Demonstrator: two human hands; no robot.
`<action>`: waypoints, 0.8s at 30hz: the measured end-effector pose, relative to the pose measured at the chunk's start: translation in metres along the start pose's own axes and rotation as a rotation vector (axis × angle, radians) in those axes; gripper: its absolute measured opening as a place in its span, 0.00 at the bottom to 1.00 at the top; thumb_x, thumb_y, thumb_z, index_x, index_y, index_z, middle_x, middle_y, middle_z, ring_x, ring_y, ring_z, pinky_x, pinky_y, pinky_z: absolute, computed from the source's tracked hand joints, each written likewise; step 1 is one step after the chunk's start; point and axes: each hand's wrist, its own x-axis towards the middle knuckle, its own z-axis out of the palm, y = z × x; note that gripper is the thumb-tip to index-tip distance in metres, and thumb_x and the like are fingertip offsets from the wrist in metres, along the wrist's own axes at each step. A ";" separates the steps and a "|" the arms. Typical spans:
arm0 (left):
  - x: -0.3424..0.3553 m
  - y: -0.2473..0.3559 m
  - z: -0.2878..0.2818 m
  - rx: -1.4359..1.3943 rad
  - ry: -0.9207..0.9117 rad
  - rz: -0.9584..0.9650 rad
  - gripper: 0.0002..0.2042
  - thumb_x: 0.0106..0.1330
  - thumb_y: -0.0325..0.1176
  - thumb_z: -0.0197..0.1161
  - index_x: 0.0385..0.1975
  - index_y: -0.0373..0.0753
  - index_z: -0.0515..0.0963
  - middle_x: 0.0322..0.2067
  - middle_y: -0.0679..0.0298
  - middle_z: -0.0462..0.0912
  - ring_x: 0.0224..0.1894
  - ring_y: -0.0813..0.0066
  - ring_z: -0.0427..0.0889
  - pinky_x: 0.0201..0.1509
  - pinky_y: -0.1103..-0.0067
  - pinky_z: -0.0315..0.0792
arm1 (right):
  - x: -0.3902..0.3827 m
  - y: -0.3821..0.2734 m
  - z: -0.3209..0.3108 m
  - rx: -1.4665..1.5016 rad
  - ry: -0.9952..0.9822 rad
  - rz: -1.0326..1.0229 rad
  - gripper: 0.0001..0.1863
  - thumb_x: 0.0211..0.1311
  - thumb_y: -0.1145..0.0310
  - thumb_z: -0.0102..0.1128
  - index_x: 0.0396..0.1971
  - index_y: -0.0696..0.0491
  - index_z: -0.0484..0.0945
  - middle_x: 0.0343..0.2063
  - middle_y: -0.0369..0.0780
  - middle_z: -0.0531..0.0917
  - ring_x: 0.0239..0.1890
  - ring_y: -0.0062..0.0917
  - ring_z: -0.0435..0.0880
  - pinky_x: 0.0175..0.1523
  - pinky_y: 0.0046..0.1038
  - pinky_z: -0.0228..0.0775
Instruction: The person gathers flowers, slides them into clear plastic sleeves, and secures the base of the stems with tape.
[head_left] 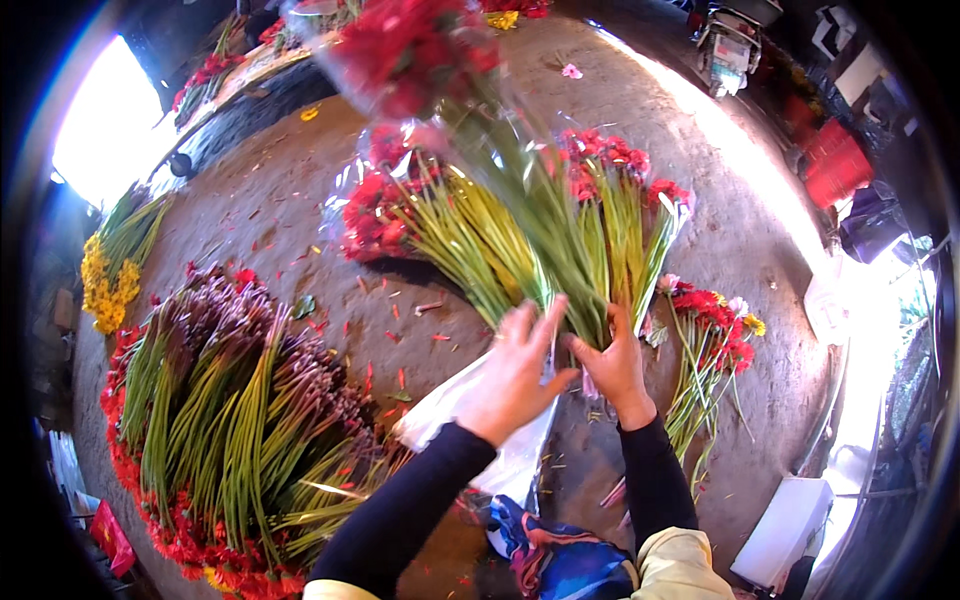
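A bunch of red gerberas (510, 185) in a clear sleeve leans up and away from me, its flower heads blurred at the top. My right hand (612, 365) is closed around the lower ends of its green stems. Beside those stems, my left hand (515, 375) has its fingers stretched out and thumb apart, with nothing held in it. Behind the held bunch, sleeved red gerbera bunches (470, 235) lie on the floor, stems toward me. White sheeting (435, 415) lies under my left hand, partly hidden by it.
A large heap of red flowers (215, 420) lies at left, stems uppermost. Loose mixed gerberas (700, 370) lie at right. Yellow flowers (108, 285) sit at far left. A white box (785, 530) stands at lower right, a red bucket (835, 162) beyond. Petals litter the floor.
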 end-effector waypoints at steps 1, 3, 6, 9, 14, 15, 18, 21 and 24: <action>0.007 0.006 0.019 -0.039 -0.057 0.036 0.42 0.52 0.38 0.69 0.67 0.41 0.53 0.60 0.42 0.60 0.62 0.42 0.61 0.64 0.61 0.60 | 0.013 0.009 -0.005 -0.026 0.047 -0.030 0.31 0.47 0.54 0.72 0.45 0.57 0.70 0.39 0.49 0.79 0.42 0.42 0.79 0.45 0.36 0.71; 0.016 0.013 0.046 -0.069 -0.049 0.123 0.42 0.53 0.38 0.69 0.67 0.41 0.52 0.60 0.42 0.59 0.62 0.43 0.61 0.64 0.63 0.60 | 0.038 0.012 -0.018 -0.008 0.057 0.073 0.29 0.49 0.55 0.70 0.44 0.59 0.71 0.38 0.50 0.80 0.41 0.42 0.81 0.44 0.34 0.72; 0.012 0.015 0.064 -0.115 -0.108 0.057 0.40 0.55 0.39 0.67 0.66 0.40 0.54 0.60 0.45 0.63 0.62 0.47 0.63 0.64 0.64 0.61 | 0.079 0.049 -0.032 -0.198 0.155 0.055 0.31 0.51 0.52 0.69 0.46 0.59 0.71 0.38 0.52 0.80 0.41 0.42 0.81 0.44 0.34 0.73; -0.007 -0.016 0.086 -0.145 -0.110 -0.082 0.38 0.55 0.39 0.67 0.65 0.39 0.56 0.57 0.47 0.68 0.58 0.49 0.69 0.62 0.66 0.64 | 0.104 0.099 -0.017 -0.674 0.329 -0.151 0.31 0.48 0.56 0.71 0.50 0.56 0.70 0.51 0.48 0.73 0.55 0.39 0.72 0.57 0.38 0.63; -0.101 -0.116 0.095 0.062 -0.086 -0.300 0.33 0.55 0.40 0.65 0.61 0.38 0.62 0.48 0.47 0.73 0.51 0.48 0.72 0.56 0.63 0.66 | 0.022 0.049 0.071 -0.116 -0.024 -0.569 0.14 0.51 0.65 0.64 0.39 0.48 0.77 0.36 0.36 0.79 0.42 0.32 0.76 0.45 0.33 0.67; -0.118 -0.130 0.099 0.102 -0.102 -0.335 0.30 0.56 0.38 0.64 0.60 0.39 0.64 0.48 0.48 0.74 0.51 0.49 0.73 0.54 0.63 0.66 | -0.006 0.052 0.086 -0.109 -0.156 -0.564 0.11 0.53 0.63 0.63 0.37 0.47 0.78 0.32 0.35 0.79 0.39 0.30 0.76 0.42 0.33 0.67; -0.161 -0.153 0.104 0.218 -0.142 -0.510 0.26 0.57 0.35 0.61 0.58 0.41 0.66 0.46 0.50 0.75 0.51 0.52 0.74 0.54 0.61 0.65 | -0.087 0.079 0.132 -0.069 -0.533 -0.362 0.13 0.53 0.59 0.62 0.35 0.49 0.79 0.33 0.36 0.78 0.38 0.32 0.76 0.43 0.33 0.68; -0.202 -0.165 0.084 0.261 -0.089 -0.575 0.23 0.58 0.33 0.60 0.55 0.40 0.69 0.44 0.50 0.77 0.50 0.52 0.74 0.54 0.60 0.65 | -0.142 0.083 0.165 0.075 -0.806 -0.221 0.16 0.50 0.57 0.66 0.35 0.50 0.79 0.33 0.39 0.77 0.39 0.36 0.76 0.43 0.32 0.69; -0.215 -0.156 0.073 0.207 -0.005 -0.556 0.23 0.56 0.32 0.61 0.53 0.39 0.70 0.43 0.51 0.77 0.49 0.51 0.74 0.53 0.61 0.65 | -0.166 0.100 0.182 0.081 -0.771 -0.218 0.20 0.46 0.55 0.70 0.34 0.52 0.77 0.31 0.40 0.76 0.37 0.35 0.77 0.43 0.31 0.70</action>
